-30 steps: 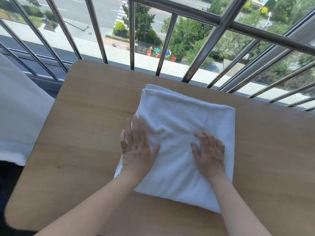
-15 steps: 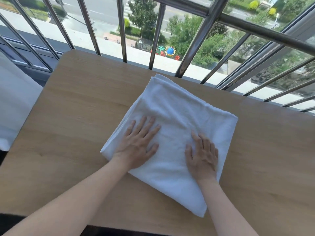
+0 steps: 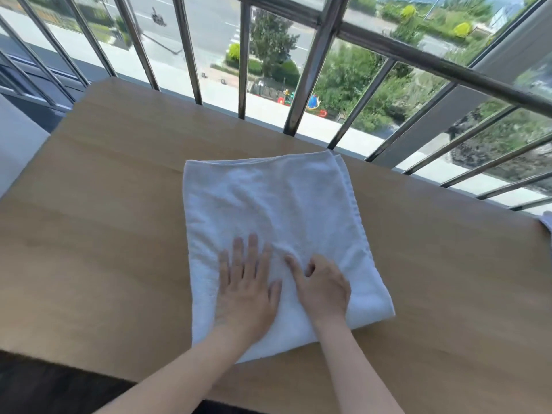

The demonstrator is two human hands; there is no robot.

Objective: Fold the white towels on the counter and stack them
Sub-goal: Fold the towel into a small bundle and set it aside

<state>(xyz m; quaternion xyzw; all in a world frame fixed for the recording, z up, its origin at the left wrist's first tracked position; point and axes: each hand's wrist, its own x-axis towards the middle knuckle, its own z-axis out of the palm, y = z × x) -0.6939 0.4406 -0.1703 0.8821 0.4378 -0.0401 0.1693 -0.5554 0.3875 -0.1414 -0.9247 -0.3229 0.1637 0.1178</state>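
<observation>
Left hand [image 3: 248, 289] — lying flat, fingers straight, pressing the near half of the folded white towel [image 3: 268, 201]. Right hand [image 3: 324, 286] — resting just beside it, fingers curling into the cloth; whether it is pinching a ridge or only smoothing, I cannot tell. The towel is lying mid-way along the wooden counter [image 3: 104, 234], already a thick rectangle and probably getting its last smoothing. No stack is showing yet. Far right, a white cloth corner [image 3: 547, 222] is poking in, cut off, perhaps another towel waiting. Far left, a pale surface [image 3: 18, 144] is running out of frame, unidentifiable.
</observation>
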